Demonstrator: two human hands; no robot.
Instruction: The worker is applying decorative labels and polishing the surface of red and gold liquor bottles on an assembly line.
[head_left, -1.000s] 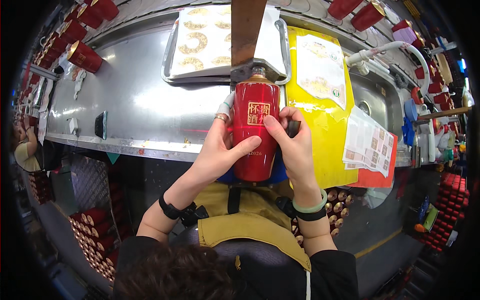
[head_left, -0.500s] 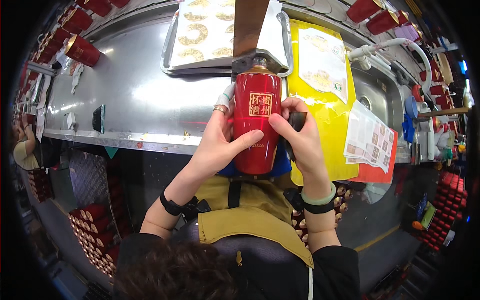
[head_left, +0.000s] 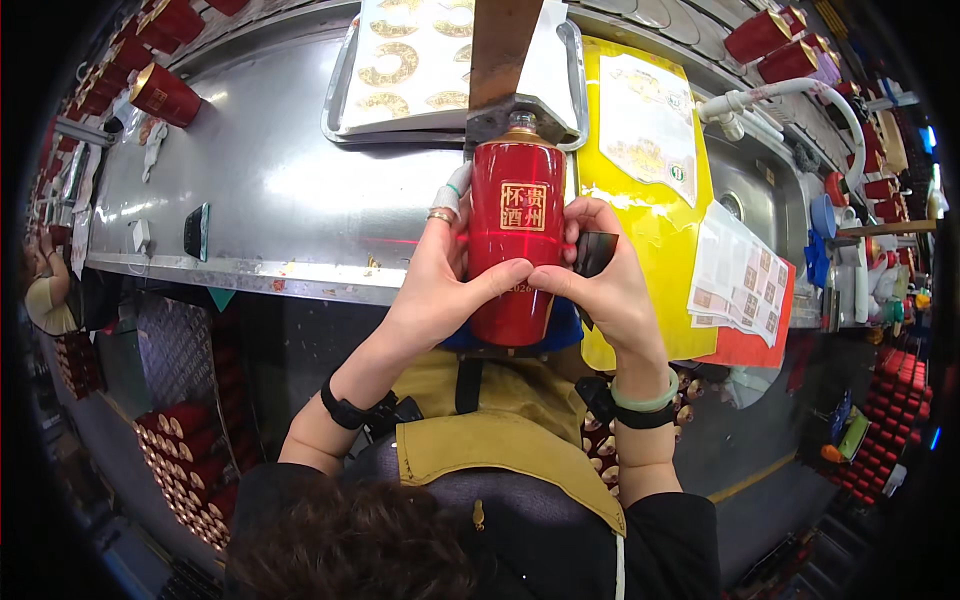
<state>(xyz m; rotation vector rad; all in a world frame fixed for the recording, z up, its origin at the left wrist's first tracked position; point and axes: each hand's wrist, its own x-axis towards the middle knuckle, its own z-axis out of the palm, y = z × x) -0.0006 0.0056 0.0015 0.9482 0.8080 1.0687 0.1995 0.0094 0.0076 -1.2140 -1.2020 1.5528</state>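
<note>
A glossy red bottle [head_left: 516, 246] with a gold square label and a gold shoulder lies between my hands, its neck pointing away from me. My left hand [head_left: 437, 272] is wrapped round its left side, with the thumb across the lower front and a white covering on one finger. From the right, my right hand [head_left: 608, 278] grips the bottle, its thumb pressing near the left thumb's tip. A small dark flat piece [head_left: 597, 254] is tucked in the right hand's fingers; its kind is unclear. The bottle's neck meets a dark metal bracket [head_left: 540, 107] below a brown upright bar.
Ahead lies a metal tray [head_left: 345, 137] of gold ring-shaped labels. To the right are a yellow sheet [head_left: 640, 235], printed papers [head_left: 735, 280] and a sink [head_left: 745, 190]. A red container [head_left: 165, 96] stands far left on the steel bench. Another person [head_left: 50, 290] is at the left edge.
My right thumb has slid down from beside the gold label to the bottle's lower front, close to my left thumb. The bottle has barely moved.
</note>
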